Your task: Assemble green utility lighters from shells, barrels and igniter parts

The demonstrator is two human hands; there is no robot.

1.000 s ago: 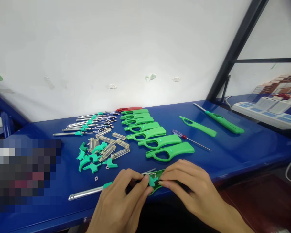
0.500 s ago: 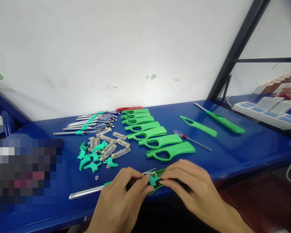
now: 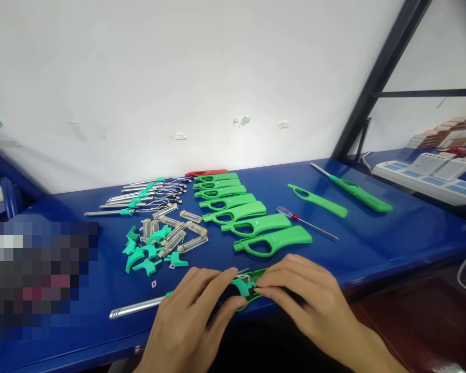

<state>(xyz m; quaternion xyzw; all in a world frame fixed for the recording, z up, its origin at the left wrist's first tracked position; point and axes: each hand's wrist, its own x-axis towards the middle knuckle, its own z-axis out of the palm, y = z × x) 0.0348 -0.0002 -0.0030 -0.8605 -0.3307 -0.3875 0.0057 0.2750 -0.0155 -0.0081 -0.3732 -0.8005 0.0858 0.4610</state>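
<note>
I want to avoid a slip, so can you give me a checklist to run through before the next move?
1. Green lighter shell facing open side up: ok, its inside shows.
2. Right hand at the shell: ok, fingertips at its edge.
3. Teal trigger fully seated: cannot tell, fingers crowd it.
4. White wires clear of the shell's rim: cannot tell, too small.
5. Metal tube visible where it meets the shell: not ok, left hand covers that stretch.
6. Screwdriver on the table: ok.
</note>
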